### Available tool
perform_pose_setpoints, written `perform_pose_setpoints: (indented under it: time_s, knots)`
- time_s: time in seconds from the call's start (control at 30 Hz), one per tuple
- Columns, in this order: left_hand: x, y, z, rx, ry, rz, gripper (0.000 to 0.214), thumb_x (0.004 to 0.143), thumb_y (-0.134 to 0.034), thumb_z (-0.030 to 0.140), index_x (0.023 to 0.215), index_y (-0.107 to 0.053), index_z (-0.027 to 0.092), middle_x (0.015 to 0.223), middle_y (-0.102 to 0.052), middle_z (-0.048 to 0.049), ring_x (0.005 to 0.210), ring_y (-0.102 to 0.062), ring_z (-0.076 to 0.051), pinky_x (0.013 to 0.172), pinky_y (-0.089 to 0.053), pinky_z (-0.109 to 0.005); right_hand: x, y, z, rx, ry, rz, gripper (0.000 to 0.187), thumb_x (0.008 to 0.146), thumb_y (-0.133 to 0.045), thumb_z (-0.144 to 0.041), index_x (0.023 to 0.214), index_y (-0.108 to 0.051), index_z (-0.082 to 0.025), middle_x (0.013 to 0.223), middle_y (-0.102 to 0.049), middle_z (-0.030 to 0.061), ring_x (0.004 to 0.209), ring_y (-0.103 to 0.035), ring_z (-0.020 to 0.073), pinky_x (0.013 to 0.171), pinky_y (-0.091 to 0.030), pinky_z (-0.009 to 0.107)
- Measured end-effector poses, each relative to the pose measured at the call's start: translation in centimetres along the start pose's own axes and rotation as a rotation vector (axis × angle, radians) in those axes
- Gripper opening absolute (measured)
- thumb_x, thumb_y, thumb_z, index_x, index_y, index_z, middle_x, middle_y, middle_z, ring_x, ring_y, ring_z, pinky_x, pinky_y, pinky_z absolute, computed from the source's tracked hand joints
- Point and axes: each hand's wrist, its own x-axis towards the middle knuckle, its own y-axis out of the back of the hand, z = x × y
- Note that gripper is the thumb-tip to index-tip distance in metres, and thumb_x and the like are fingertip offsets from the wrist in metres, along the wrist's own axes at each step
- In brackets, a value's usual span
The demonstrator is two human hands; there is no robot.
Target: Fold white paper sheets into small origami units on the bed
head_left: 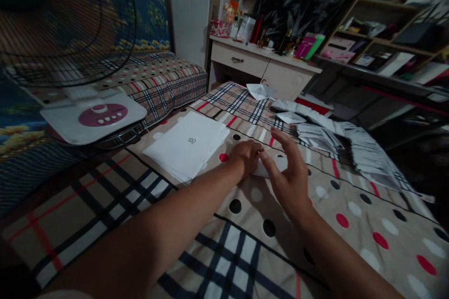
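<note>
My left hand (247, 156) rests knuckles-up on the bed, fingers curled down onto a small white paper piece (277, 164) that peeks out between both hands. My right hand (289, 175) hovers just beside it on the right, fingers stretched and slightly spread, thumb tip near the paper. A stack of white paper sheets (187, 145) lies to the left of my left hand on the patterned bedsheet (351, 215).
Folded white paper shapes (289, 117) and a spread of striped papers (365, 154) lie farther back on the right. A fan with a white base (93, 119) stands at the left. A desk (259, 63) with clutter and shelves (386, 51) stand behind.
</note>
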Motion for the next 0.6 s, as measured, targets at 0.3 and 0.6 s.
perform_pose_setpoints:
  time_s: [0.3,0.6]
  knots:
    - [0.1,1.6,0.7,-0.583,0.237,0.218,0.022,0.067,-0.072,0.015,0.087,-0.065,0.013,0.074,-0.066,-0.0004,0.068,-0.062,-0.011,0.064,-0.049,-0.021,-4.1,3.1,5.1,0.445,-0.641,0.401,0.044,0.080,-0.072,-0.045,0.117,-0.057,-0.024,0.126,-0.061,0.0092,0.115,-0.062,0.0236,0.096,-0.051,0.044]
    - [-0.6,0.6,2.1,-0.778,0.368,0.121,0.034,0.064,-0.078,0.028,0.089,-0.058,0.016,0.072,-0.066,0.0019,0.062,-0.064,-0.010,0.063,-0.049,-0.022,-3.3,1.4,3.1,0.743,-0.697,0.186,0.046,0.066,-0.085,-0.042,0.102,-0.070,-0.017,0.092,-0.076,0.0090,0.078,-0.071,0.0204,0.059,-0.053,0.027]
